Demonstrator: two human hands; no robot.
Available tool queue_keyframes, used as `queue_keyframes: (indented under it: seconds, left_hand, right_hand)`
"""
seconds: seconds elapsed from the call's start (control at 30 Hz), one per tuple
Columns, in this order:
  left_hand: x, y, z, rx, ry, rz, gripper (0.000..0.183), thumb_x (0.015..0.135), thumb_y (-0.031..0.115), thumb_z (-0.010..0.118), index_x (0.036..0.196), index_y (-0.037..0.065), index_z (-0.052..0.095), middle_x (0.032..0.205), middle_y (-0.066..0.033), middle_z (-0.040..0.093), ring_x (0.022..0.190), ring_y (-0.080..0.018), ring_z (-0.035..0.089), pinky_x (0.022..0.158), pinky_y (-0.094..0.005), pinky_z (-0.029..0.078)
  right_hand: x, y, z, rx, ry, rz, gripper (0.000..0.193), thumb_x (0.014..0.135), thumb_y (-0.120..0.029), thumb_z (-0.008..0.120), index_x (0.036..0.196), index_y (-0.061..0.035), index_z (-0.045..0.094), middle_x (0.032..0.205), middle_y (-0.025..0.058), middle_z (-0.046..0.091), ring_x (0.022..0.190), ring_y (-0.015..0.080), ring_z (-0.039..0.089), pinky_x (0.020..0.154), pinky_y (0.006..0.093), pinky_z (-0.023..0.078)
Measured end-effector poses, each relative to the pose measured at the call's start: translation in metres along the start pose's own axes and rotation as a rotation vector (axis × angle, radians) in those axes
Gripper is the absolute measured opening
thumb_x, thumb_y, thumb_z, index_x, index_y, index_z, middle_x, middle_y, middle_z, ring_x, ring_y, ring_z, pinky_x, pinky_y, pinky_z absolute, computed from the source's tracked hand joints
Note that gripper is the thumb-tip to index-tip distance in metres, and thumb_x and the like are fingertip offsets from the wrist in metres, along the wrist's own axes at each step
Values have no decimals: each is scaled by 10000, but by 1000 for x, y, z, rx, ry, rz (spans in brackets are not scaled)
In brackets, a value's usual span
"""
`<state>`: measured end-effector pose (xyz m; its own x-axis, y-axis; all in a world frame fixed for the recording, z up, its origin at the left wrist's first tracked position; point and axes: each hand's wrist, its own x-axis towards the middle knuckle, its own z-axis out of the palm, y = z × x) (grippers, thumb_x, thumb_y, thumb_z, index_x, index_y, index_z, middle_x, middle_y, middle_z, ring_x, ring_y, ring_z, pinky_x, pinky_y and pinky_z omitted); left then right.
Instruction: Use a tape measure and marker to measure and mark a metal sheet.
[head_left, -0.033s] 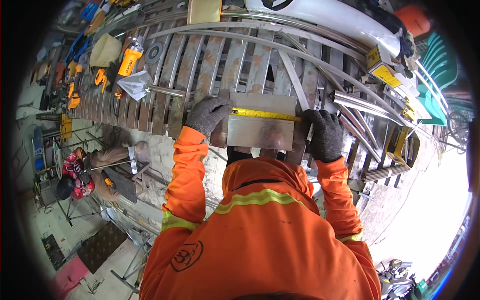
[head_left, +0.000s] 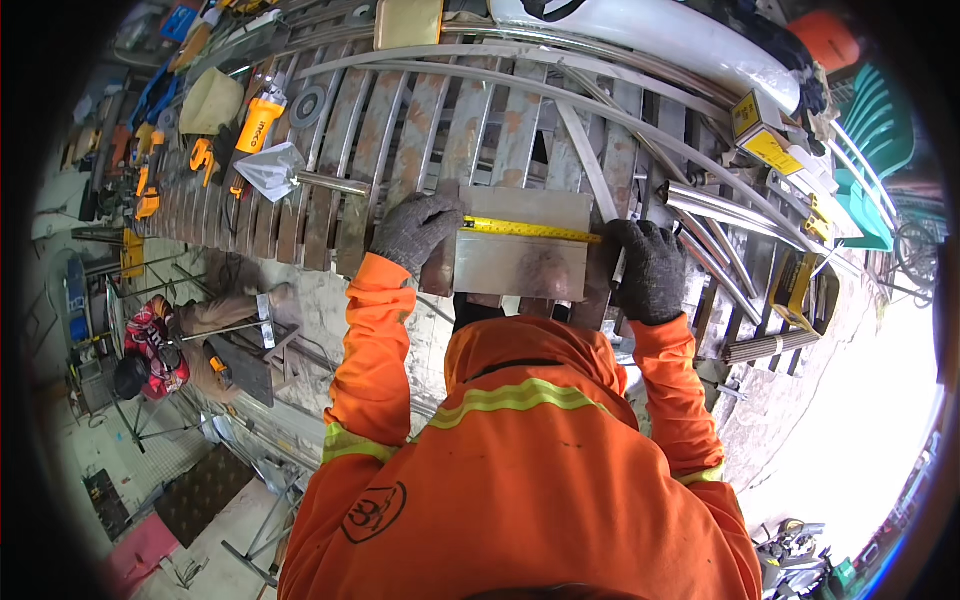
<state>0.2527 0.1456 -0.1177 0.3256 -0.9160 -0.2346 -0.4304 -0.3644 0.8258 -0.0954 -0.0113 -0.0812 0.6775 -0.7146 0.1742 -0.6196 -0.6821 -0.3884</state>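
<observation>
A flat rectangular metal sheet lies on the slatted metal bench in front of me. Across it, from left to right, runs the yellow blade of a tape measure. My left hand, in a dark grey knit glove, is closed on the blade's end at the sheet's left edge. Just past the right edge, my gloved right hand is closed around the other end of the tape measure; its case is mostly hidden by the fingers.
Left on the bench are a yellow power tool, a grey disc and a pointed metal piece. Long metal strips curve behind the sheet; shiny tubes lie right. Beyond stands a teal plastic chair. Another person works lower left.
</observation>
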Motion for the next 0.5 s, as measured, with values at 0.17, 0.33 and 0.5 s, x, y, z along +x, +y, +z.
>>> queue_keyframes:
  seconds: [0.17,0.33,0.5]
  left_hand:
    - [0,-6,0,31,12,60,247,1003,142,773,1224,38,807,1187,-127,774,1134,-249,711,1042,-374,556]
    - [-2,-5,1,-10,6,77,237,994,133,785,1211,42,813,1174,-118,775,1121,-242,711,1037,-374,560]
    - [-3,-1,2,8,31,83,230,991,138,791,1199,43,818,1165,-115,777,1110,-235,710,1029,-373,563]
  right_hand:
    - [-1,0,1,29,40,-22,288,854,-184,786,1132,-223,725,945,69,666,951,366,653,835,528,460]
    - [-1,1,1,48,54,-33,322,822,-181,804,1128,-226,716,937,61,657,947,360,653,834,525,459]
    - [-1,3,3,60,41,-25,330,818,-186,810,1131,-229,715,933,63,657,937,364,654,832,524,460]
